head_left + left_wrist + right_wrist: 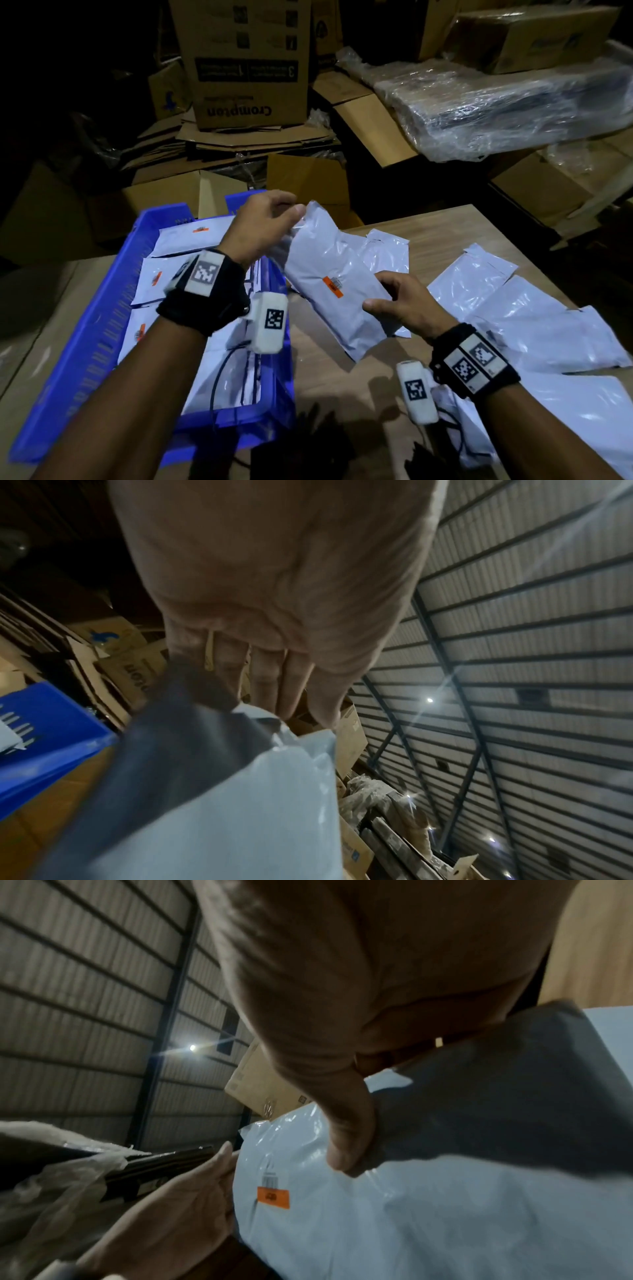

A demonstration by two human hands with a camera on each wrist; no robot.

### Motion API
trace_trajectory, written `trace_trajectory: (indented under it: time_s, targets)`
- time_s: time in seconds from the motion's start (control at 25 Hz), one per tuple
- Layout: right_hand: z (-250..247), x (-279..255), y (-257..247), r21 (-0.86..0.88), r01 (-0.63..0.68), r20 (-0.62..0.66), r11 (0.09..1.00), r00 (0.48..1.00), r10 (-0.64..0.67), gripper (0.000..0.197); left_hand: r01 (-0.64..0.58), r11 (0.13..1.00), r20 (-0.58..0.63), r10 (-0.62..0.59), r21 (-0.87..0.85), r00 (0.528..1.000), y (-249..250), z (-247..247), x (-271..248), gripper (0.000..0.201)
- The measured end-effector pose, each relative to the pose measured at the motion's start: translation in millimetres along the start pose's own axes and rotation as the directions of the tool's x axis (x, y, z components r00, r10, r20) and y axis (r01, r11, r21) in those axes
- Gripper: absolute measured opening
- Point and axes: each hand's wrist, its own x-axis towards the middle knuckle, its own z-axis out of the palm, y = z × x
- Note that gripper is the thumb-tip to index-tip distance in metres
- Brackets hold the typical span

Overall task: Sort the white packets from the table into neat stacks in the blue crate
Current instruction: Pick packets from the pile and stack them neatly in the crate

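Both hands are holding one white packet (329,274) in the air, above the gap between the blue crate (102,308) and the table (428,233). The left hand (263,222) is pinching the packet's far end at about 12 o'clock, thumb and fingertips closed together on the plastic edge. The right hand (400,305) is gripping the near end at about 5 o'clock; in the right wrist view its thumb (346,1139) is pressing on the packet's upper face, and the other fingers are curling under it, mostly hidden. An orange label (332,286) is facing up near the packet's middle.

The crate is sitting at 9 o'clock from the held packet, with packets already in it (191,236), lying flat in overlapping rows and showing orange labels. Loose packets (534,308) are lying spread on the table from 2 to 5 o'clock, overlapping one another.

Beyond the table at 12 o'clock, cardboard boxes (246,68) are standing piled, and a plastic-wrapped bundle (496,102) is lying at 1 o'clock.
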Motion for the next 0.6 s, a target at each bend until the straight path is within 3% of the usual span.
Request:
trace_trajectory:
  time_s: [0.08,0.2,0.36,0.52,0.6]
  targets:
    - [0.2,1.4,-2.9,-0.099,0.029,0.029,0.995,0.999,-0.027,0.021,-0.048,0.997,0.079,0.043,0.061,0.996,4.5,0.7,2.7,0.021]
    - [2.3,2.9,-5.6,-0.178,0.061,0.050,0.982,0.997,-0.053,0.027,-0.100,0.991,0.054,0.096,0.091,0.994,1.7,5.2,0.1,0.008]
    - [3.4,3.2,-3.2,-0.227,0.071,0.036,0.971,0.997,-0.065,0.019,-0.097,0.987,0.000,0.098,0.127,0.995,-4.8,2.3,-0.6,0.011]
    - [5.8,3.4,-3.8,-0.242,0.068,0.035,0.968,0.998,-0.061,0.025,-0.077,0.993,-0.066,0.083,0.090,0.994,-4.3,-3.0,-4.1,0.012]
    - [5.6,3.0,-1.4,-0.213,0.041,0.015,0.976,0.999,-0.039,0.019,-0.051,0.995,-0.042,0.055,0.085,0.998,-5.6,-3.9,-8.2,0.014]
